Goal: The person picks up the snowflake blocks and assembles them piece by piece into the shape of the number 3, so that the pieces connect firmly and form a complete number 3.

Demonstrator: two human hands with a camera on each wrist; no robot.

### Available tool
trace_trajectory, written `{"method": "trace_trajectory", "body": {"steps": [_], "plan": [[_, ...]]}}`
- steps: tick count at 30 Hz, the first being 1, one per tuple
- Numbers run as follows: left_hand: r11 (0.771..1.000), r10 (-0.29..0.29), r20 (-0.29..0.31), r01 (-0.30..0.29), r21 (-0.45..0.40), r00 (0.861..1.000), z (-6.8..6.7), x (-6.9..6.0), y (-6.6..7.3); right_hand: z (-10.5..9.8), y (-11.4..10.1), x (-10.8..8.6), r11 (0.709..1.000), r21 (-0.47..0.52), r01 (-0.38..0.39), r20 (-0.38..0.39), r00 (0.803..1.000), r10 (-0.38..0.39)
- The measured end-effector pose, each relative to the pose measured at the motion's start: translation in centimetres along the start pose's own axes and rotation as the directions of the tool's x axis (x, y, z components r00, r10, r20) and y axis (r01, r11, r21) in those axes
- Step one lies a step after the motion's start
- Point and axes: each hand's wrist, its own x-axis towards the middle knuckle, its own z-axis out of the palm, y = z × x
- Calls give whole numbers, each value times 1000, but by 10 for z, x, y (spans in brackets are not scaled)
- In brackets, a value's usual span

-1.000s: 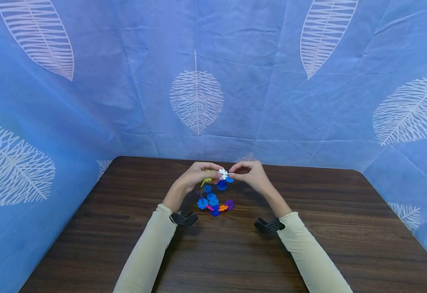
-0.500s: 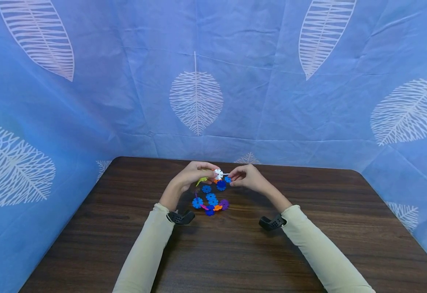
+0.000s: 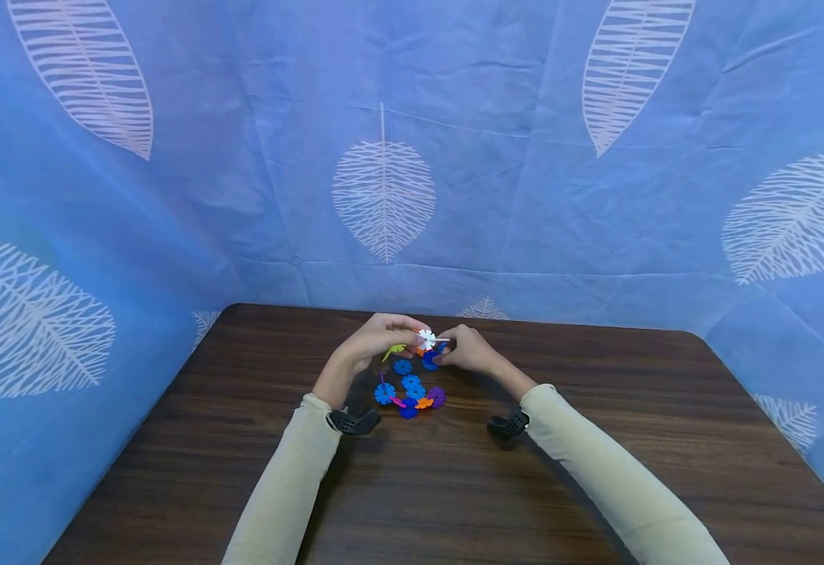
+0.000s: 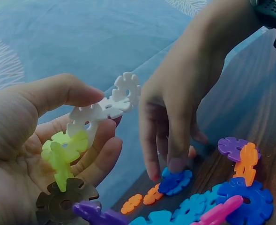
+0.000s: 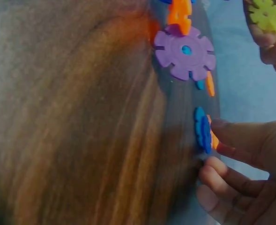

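My left hand pinches linked white snowflake discs between thumb and fingers, above the table's far side. From these hangs a chain with a yellow-green disc and a dark brown disc. Beyond them come a purple disc, a light blue disc, a pink disc and an orange disc. My right hand reaches down to a loose dark blue disc on the table, its fingertips touching it. Whether the thumb grips the disc's underside is hidden.
Loose orange discs lie beside the dark blue one. The dark wooden table ends a short way behind the hands, against a blue leaf-print cloth. Black wrist straps sit on both arms.
My right hand has let go of the white discs and moved down to the dark blue disc on the table. My left hand still holds the chain in nearly the same spot.
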Motion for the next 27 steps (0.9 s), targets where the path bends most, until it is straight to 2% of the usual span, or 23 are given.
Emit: {"method": "trace_trajectory", "body": {"steps": [3,7,12,17,22,27], "plan": [[1000,0,6,0,0,1000,2,0,1,4,1,2,1000,-29,-6,-5,1000,6],[1000,-3,2,3,25,1000,2,1,1,5,-1,1,999,-21,-38,-9,999,37],[999,-7,-14,7,54,1000,1,1,-2,3,-5,-5,996,56,-65,-10,998,65],[998,-23,-30,25,53,999,0,1,-1,-1,-3,-14,987,150,-59,-6,998,60],[998,-38,-55,41,55,998,2,-1,1,-6,-1,-22,947,315,-60,-20,997,70],[997,-47,-74,52,54,996,3,-2,2,-18,-6,-30,907,418,-44,-101,990,95]]}}
